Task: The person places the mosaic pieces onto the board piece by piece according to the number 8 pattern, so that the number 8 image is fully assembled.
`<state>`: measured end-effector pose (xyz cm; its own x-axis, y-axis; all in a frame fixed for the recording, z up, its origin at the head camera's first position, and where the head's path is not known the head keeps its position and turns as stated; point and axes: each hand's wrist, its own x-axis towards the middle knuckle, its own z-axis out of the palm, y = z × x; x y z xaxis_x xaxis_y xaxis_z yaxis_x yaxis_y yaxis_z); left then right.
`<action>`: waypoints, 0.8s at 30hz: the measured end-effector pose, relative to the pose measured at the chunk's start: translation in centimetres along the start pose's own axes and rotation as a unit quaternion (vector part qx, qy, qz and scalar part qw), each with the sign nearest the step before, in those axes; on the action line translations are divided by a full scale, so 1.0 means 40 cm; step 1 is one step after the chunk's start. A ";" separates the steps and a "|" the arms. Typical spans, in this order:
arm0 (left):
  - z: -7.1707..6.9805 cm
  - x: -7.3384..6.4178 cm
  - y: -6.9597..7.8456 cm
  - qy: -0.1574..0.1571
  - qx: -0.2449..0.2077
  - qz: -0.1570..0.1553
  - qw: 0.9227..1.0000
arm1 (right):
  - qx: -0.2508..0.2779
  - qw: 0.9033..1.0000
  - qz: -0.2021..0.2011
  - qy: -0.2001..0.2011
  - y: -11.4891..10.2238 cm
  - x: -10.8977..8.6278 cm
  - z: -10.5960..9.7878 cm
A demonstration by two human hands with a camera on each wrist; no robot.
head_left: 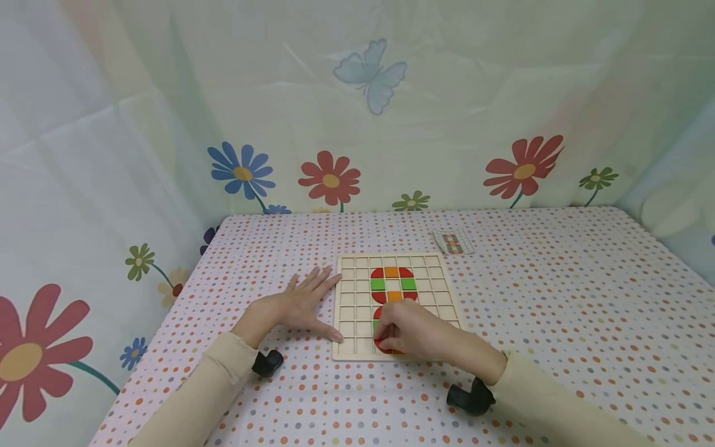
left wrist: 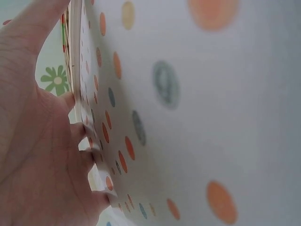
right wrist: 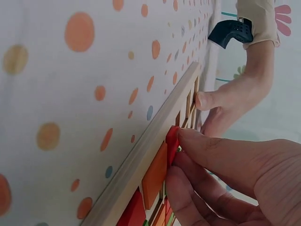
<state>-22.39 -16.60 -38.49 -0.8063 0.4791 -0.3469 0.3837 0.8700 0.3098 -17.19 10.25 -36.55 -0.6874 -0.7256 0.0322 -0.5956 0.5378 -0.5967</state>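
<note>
A pale wooden grid board lies on the table with red, orange and green tiles set in its squares. My left hand rests by the board's left edge, fingers spread and straight, thumb touching the near left corner area. Over the lower middle of the grid, my right hand pinches a red tile between thumb and fingers. That tile stands tilted at its square, beside an orange tile near the board's front rim. Above it, a ring of tiles includes a green tile. My right hand hides part of the lower tiles.
A small printed card with a coloured grid pattern lies beyond the board's far right corner. The table wears a dotted cloth. Behind it hangs a flowered curtain. A black wrist device sits under the right wrist.
</note>
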 end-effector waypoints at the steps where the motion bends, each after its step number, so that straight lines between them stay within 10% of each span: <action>1: 0.001 0.001 0.000 0.001 0.001 0.003 1.000 | 0.001 1.000 0.000 0.002 0.001 -0.003 0.001; 14: 0.001 0.002 0.005 0.003 0.009 0.001 1.000 | 0.053 0.998 0.006 0.041 0.061 -0.087 -0.068; 21: -0.008 -0.010 -0.003 0.004 0.006 0.000 1.000 | -0.033 0.988 0.069 0.138 0.133 -0.133 -0.139; 24: -0.019 -0.013 -0.010 0.052 0.019 0.024 0.998 | -0.072 0.975 0.096 0.186 0.176 -0.146 -0.152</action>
<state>-22.48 -17.30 -37.76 -0.8280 0.5076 -0.2381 0.4384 0.8509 0.2894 -19.89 20.90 -36.06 -0.8797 -0.4134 0.2352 -0.4741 0.7229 -0.5026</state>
